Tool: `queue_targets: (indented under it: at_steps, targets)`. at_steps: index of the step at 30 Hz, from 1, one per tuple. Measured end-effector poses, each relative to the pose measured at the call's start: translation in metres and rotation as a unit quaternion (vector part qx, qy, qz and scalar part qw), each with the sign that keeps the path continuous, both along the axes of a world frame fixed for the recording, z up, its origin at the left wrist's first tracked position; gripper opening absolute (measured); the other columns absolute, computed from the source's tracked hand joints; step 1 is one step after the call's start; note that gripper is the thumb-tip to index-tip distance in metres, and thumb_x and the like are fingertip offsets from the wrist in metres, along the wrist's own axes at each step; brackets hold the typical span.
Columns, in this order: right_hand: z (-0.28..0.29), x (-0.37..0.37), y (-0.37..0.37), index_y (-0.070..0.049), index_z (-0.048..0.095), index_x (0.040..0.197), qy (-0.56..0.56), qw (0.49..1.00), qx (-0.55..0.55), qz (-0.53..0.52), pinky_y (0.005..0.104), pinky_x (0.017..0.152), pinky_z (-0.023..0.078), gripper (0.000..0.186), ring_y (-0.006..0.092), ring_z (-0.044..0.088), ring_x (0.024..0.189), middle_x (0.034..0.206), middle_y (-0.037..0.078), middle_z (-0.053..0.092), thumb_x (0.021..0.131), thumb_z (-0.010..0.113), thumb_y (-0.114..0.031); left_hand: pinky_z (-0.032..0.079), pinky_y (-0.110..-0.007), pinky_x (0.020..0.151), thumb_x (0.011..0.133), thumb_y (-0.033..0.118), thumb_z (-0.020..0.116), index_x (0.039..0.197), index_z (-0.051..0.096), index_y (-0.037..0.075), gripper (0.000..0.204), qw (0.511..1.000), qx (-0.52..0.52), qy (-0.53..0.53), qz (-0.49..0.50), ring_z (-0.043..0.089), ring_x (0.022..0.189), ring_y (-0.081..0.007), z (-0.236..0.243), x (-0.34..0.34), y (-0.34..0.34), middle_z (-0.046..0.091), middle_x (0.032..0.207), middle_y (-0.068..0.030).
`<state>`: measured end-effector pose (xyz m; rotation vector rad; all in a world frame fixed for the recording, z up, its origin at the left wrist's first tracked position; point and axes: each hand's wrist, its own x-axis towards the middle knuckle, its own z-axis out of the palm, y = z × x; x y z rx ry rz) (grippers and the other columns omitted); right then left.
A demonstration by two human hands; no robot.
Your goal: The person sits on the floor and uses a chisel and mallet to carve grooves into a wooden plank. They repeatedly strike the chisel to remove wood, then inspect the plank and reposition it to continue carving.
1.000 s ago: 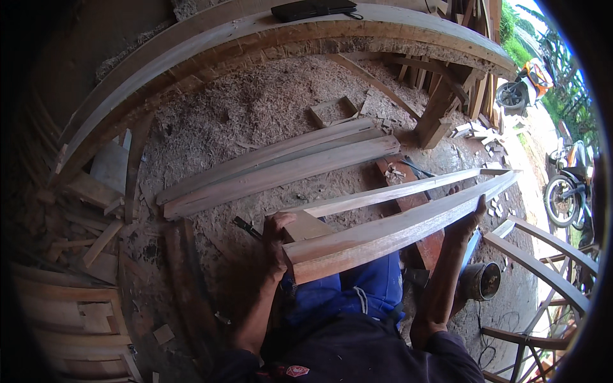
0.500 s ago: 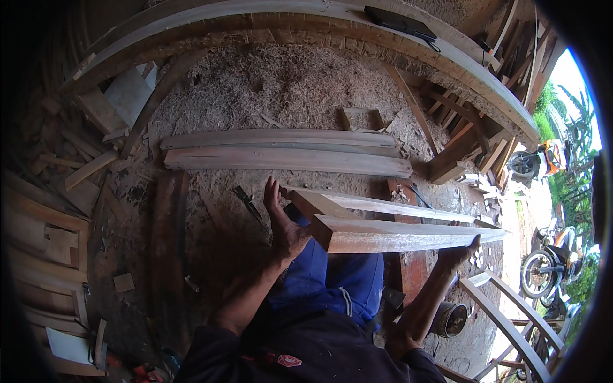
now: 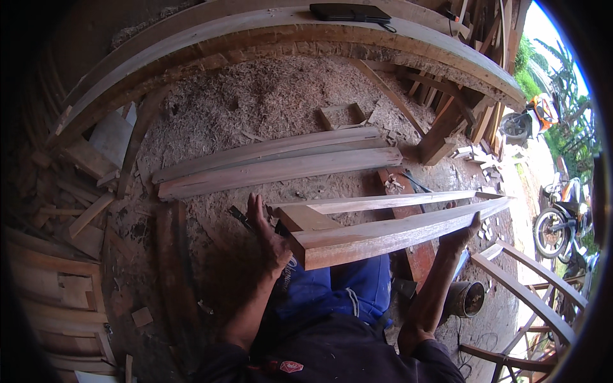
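A long, narrow wooden frame (image 3: pixel 389 231) of pale timber extends across and above my thighs, its near-left corner close to me. My left hand (image 3: pixel 273 247) is beside the frame's left end, fingers stretched upward and palm turned toward the wood; whether the palm presses on it is hard to tell. At the far right part of the near rail, my right hand (image 3: pixel 458 237) grips the wood, thumb showing on top and the other fingers mostly hidden beneath. Below the frame, my legs are in blue trousers (image 3: pixel 367 287).
Two long planks (image 3: pixel 281 167) lie on the shaving-covered floor ahead. Beyond stands a long workbench (image 3: pixel 268 39) bearing a black case (image 3: pixel 350 12). A bucket (image 3: pixel 465 299) and another wooden frame (image 3: pixel 527 290) stand right; panelled wood (image 3: pixel 54 281) lies left. Motorcycles (image 3: pixel 555 223) are outside.
The frame's left end has come down and nearer to me, with my left hand moving alongside it. My right hand keeps its grip. The whole view has also turned slightly.
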<state>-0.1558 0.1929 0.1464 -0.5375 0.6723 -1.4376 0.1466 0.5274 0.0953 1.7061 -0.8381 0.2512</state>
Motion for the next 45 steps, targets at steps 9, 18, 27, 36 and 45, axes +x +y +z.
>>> queue_targets:
  at_steps: [9,18,27,36,45]
  targets:
    - [0.006,0.021,-0.027,-0.002,0.018,0.156,-0.064,0.996,0.064,0.008,0.0581,0.097,0.049,0.104,0.0427,0.054,0.111,0.133,0.027,0.042,0.087,0.065,-0.064,0.046,-0.048,0.097,0.094,0.054,0.062,0.118,0.06,0.001,0.059,0.982,0.093,-0.079,-0.143,0.062,0.11,-0.0356,-0.068,0.053,0.023,0.064,0.114,-0.0176]
    - [0.085,0.037,0.024,-0.005,0.04,0.14,-0.191,0.981,-0.016,-0.015,0.0459,0.086,0.063,0.07,0.0297,0.069,0.103,0.119,0.017,0.062,0.094,0.069,-0.05,0.049,-0.049,0.099,0.106,0.041,0.047,0.139,0.045,-0.014,0.064,0.996,-0.022,-0.089,0.022,0.061,0.115,-0.042,0.022,0.088,0.01,0.057,0.129,-0.0337]
    - [0.169,0.036,0.038,-0.003,0.029,0.141,-0.207,0.969,-0.12,-0.06,0.0505,0.088,0.063,0.076,0.0347,0.066,0.114,0.132,0.019,0.053,0.093,0.076,-0.037,0.055,-0.044,0.082,0.109,0.034,0.044,0.124,0.056,-0.013,0.05,0.967,0.023,-0.246,0.065,0.066,0.097,-0.0378,0.152,0.173,-0.013,0.064,0.111,-0.0282]
    - [0.19,-0.02,-0.013,-0.002,0.034,0.138,-0.185,0.963,-0.141,-0.136,0.0469,0.089,0.065,0.063,0.0349,0.065,0.113,0.122,0.019,0.056,0.096,0.073,-0.029,0.052,-0.04,0.087,0.11,0.028,0.05,0.113,0.064,-0.009,0.04,0.96,0.096,-0.262,0.003,0.066,0.095,-0.0301,0.235,0.081,-0.086,0.068,0.104,-0.0204]
    - [0.191,-0.032,-0.054,-0.006,0.013,0.16,0.189,0.91,-0.289,-0.229,0.0429,0.086,0.061,0.087,0.0328,0.068,0.108,0.133,0.027,0.057,0.1,0.066,-0.039,0.046,-0.037,0.101,0.111,0.03,0.047,0.13,0.06,-0.01,0.046,0.93,0.051,-0.322,-0.17,0.065,0.115,-0.0285,0.394,0.015,-0.202,0.068,0.124,-0.0236]
